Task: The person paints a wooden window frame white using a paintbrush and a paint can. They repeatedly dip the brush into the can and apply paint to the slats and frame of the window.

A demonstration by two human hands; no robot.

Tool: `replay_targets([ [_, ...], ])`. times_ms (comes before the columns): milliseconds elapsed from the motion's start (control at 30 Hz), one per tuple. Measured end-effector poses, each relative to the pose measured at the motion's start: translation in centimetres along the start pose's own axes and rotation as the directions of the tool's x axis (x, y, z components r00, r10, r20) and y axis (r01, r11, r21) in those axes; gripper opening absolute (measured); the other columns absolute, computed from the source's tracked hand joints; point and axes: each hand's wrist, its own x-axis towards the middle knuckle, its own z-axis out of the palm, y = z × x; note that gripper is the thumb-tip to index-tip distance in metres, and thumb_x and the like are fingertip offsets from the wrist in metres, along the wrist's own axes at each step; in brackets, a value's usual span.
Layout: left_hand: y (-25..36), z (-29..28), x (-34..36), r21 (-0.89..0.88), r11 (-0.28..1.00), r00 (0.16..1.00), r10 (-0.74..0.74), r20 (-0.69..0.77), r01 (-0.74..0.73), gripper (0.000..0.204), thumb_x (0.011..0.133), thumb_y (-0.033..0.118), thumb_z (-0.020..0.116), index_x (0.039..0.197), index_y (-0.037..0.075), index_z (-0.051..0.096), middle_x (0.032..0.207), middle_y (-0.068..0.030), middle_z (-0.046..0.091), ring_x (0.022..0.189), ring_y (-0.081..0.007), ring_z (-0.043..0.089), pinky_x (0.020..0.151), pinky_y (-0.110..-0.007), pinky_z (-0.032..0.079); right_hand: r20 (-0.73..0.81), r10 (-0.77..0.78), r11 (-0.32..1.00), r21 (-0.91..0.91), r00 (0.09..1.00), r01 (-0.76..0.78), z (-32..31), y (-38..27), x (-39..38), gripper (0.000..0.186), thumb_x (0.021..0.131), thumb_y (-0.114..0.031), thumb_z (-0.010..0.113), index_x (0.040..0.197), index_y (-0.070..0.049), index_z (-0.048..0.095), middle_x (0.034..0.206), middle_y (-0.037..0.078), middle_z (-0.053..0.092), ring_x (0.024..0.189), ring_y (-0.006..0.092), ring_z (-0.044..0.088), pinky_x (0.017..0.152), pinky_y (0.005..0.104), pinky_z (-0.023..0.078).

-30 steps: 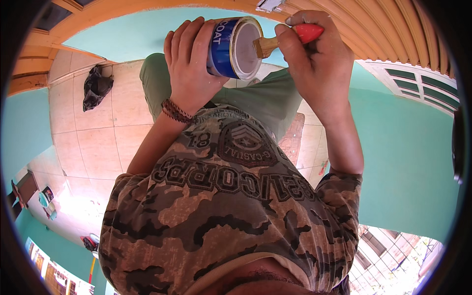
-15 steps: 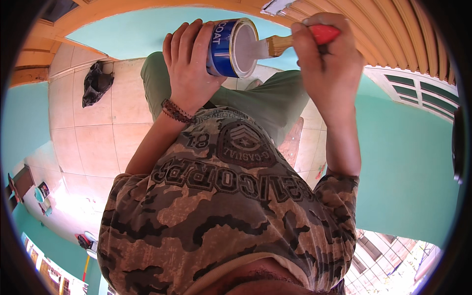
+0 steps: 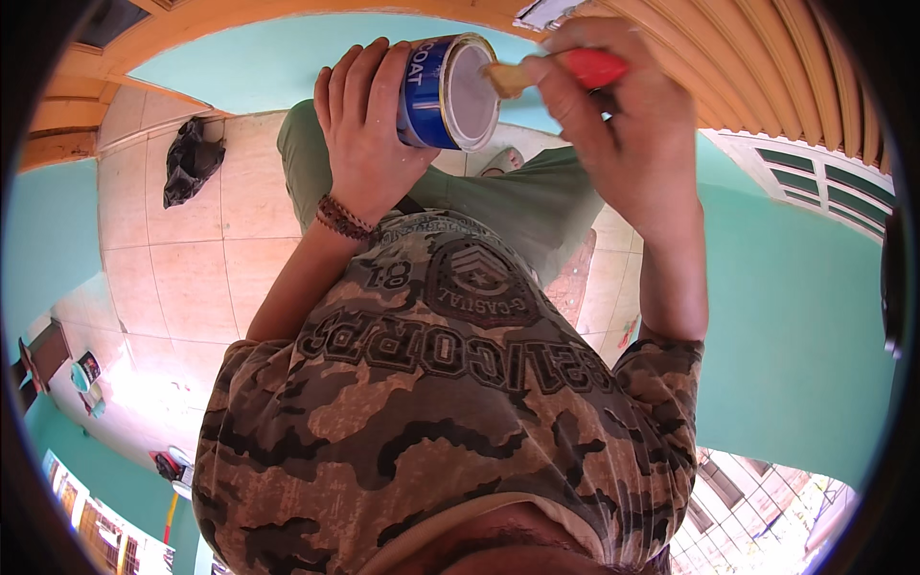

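Note:
My left hand (image 3: 369,125) wraps round a blue paint can (image 3: 426,94), which tilts so its open mouth faces right. Pale paint coats the rim and the inside of the can. In my right hand (image 3: 628,134) is a paintbrush (image 3: 513,79) with a red-tipped handle (image 3: 596,67) and a tan wooden part. The brush points left into the can's mouth, and its bristles are hidden there. How much paint the can holds, I cannot tell.
Ahead stands a turquoise wall (image 3: 259,57), with orange slatted wood (image 3: 738,67) at the far right. A black plastic bag (image 3: 192,163) lies on the tiled floor (image 3: 172,278) to the left. White-framed louvres (image 3: 815,182) are set in the right wall.
My right hand has moved left, bringing the brush deeper into the can, so its bristles no longer show. The can has shifted very slightly left in my left hand.

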Motion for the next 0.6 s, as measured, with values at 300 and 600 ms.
replay_targets([
  [300, -0.5, 0.1, -0.1, -0.009, 1.0, 1.0, -0.027, 0.001, 0.027, 0.099, 0.054, 0.019, 0.091, 0.142, 0.014, 0.046, 0.14, -0.0114, 0.051, 0.131, -0.0336, 0.047, 0.113, -0.058, 0.029, 0.294, 0.025, 0.98, 0.183, 0.955, -0.083, -2.3, -0.3, 0.6, 0.013, 0.092, 0.004, 0.066, 0.103, 0.002, 0.06, 0.091, 0.006, 0.064, 0.08, 0.0112, 0.06, 0.07, 0.0265, 0.054],
  [600, 0.8, 0.6, 0.6, 0.076, 0.997, 1.0, 0.017, 0.016, -0.018, 0.098, 0.055, 0.027, 0.092, 0.14, 0.006, 0.048, 0.138, -0.0163, 0.053, 0.126, -0.0369, 0.05, 0.108, -0.053, 0.037, 0.2, 0.085, 0.957, 0.257, 0.976, -0.136, -4.1, 1.8, -0.2, 0.014, 0.079, 0.002, 0.067, 0.092, 0.0, 0.061, 0.085, 0.008, 0.065, 0.076, 0.0167, 0.064, 0.069, 0.0304, 0.054],
])
